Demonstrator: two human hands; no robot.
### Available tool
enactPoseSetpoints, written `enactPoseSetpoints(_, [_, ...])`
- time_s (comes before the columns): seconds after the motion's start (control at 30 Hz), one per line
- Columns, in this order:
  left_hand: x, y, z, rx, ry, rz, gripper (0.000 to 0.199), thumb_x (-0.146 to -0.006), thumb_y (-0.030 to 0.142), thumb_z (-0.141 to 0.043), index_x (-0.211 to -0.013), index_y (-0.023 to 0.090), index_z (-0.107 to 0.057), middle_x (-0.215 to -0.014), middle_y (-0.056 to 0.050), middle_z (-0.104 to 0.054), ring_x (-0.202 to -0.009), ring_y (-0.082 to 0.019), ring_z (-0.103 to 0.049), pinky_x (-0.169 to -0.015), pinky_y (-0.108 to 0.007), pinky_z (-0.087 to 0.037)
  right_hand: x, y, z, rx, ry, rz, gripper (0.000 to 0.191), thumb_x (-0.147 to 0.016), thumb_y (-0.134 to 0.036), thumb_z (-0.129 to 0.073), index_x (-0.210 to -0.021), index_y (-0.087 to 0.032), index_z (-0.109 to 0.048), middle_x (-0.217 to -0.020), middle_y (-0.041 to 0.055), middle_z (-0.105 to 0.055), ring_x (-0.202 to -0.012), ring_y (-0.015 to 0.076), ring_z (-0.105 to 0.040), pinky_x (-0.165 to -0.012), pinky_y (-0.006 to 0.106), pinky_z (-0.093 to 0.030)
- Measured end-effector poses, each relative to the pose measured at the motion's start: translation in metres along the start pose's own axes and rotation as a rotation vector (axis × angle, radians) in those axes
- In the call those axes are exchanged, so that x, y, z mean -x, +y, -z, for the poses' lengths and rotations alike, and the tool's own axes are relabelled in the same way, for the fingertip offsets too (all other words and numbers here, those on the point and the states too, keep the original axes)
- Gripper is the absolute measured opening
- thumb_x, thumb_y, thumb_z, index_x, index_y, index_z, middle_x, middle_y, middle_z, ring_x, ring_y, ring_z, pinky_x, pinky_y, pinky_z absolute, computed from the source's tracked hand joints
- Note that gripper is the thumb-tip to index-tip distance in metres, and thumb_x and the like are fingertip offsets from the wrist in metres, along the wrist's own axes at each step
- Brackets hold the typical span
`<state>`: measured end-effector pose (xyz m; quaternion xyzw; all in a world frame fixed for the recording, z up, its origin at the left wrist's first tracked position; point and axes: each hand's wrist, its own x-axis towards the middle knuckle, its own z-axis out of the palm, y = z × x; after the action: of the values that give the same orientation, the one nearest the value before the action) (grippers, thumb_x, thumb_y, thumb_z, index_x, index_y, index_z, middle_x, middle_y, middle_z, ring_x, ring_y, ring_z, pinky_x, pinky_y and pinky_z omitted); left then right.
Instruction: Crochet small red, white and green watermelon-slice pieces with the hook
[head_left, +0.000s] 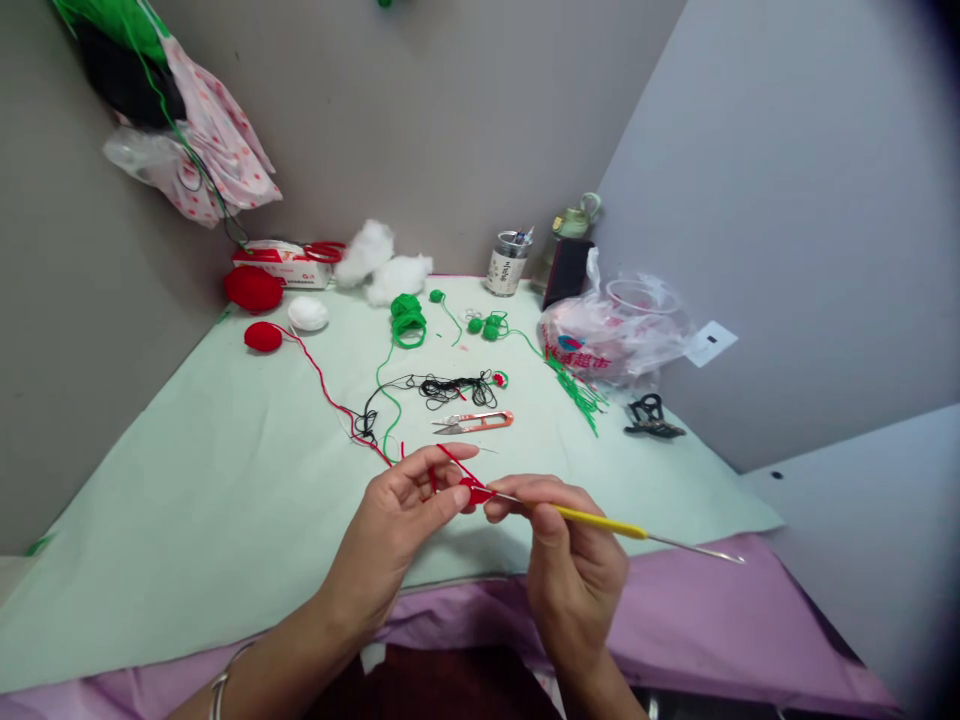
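Observation:
My left hand (409,510) pinches a small piece of red crochet work (475,491) between thumb and fingers. Over its raised index finger runs a strand of red yarn (454,459), which trails back to a red yarn ball (263,337) at the left. My right hand (574,550) grips a crochet hook (600,520) by its yellow handle. One metal tip of the hook meets the red piece; the other end points out to the right. Just beyond the hands lie orange-handled thread snips (474,422) and a bundle of black yarn (457,388).
Farther back are a larger red ball (253,289), a white ball (308,314), white stuffing (397,278), green yarn (407,318) and a pen cup (508,264). A plastic bag (615,325), cut green strands (577,395) and a black clip (652,416) lie right. Walls enclose the table.

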<state>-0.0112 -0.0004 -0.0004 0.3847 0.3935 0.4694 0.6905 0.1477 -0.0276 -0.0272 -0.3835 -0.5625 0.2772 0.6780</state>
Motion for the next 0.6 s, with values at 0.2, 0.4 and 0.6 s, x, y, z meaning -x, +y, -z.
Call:
enactPoseSetpoints(0.2, [0.0008, 0.0005, 0.0011, -0.071, -0.003, -0.026, 0.028, -0.087, 0.033, -0.084, -0.114, 0.029, -0.080, -0.089, 0.001, -0.071, -0.090, -0.017, -0.066, -0.089, -0.030, -0.049, -0.0022, -0.0017, -0.0006, 0.024, -0.029, 0.030, 0.024, -0.106, -0.014, -0.054, -0.109, -0.025, -0.075, -0.098, 0.0023, -0.079, -0.080, 0.0147, -0.074, -0.075, 0.030, -0.063])
enactPoseSetpoints(0.4, [0.0009, 0.0028, 0.0006, -0.124, 0.013, -0.047, 0.027, -0.086, 0.034, -0.084, -0.112, 0.027, -0.080, -0.084, 0.002, -0.068, -0.087, -0.017, -0.063, -0.086, -0.030, -0.048, -0.0040, -0.0024, -0.0008, 0.052, -0.052, 0.061, 0.024, -0.106, -0.013, -0.054, -0.110, -0.025, -0.075, -0.097, 0.0026, -0.079, -0.083, 0.0150, -0.074, -0.076, 0.029, -0.063])
enactPoseSetpoints(0.6, [0.0031, 0.0058, 0.0004, -0.193, 0.004, -0.052, 0.029, -0.087, 0.033, -0.082, -0.114, 0.025, -0.079, -0.081, 0.001, -0.068, -0.080, -0.016, -0.061, -0.079, -0.029, -0.048, -0.0025, -0.0019, 0.0006, 0.057, -0.060, 0.084, 0.023, -0.106, -0.014, -0.054, -0.109, -0.024, -0.075, -0.095, 0.0053, -0.078, -0.083, 0.0187, -0.075, -0.075, 0.035, -0.063])
